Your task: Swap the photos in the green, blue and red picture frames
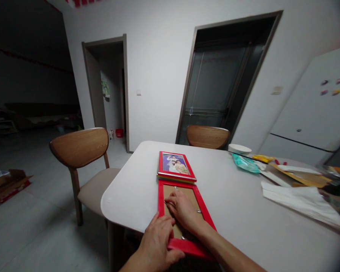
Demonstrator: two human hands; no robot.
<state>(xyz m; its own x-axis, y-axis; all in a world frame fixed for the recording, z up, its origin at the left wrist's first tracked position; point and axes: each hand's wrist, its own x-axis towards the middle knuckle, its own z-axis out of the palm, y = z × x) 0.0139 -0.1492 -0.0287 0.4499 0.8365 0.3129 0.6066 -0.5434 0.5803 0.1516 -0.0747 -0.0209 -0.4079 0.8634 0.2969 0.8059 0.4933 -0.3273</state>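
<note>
A red picture frame [204, 209] lies face down at the table's near edge, its brown backing board [190, 192] upward with small metal clips around the rim. My left hand [158, 238] is wrapped round the near left corner of this frame, thumb on the near edge. Over the backing board, my right hand [181, 207] has its fingers bent together at a metal clip [165, 201] on the left side, which they partly cover. Just beyond, touching or nearly so, a second red frame [190, 166] lies face up, showing a photo [175, 163] of people, with something yellowish-green under it.
The white table [138, 181] has a rounded left corner. On its right lie a white bowl [239, 149], a teal packet [246, 163], yellow envelopes [303, 175] and white paper [300, 196]. Wooden chairs stand at left [82, 147] and at the far side [208, 136].
</note>
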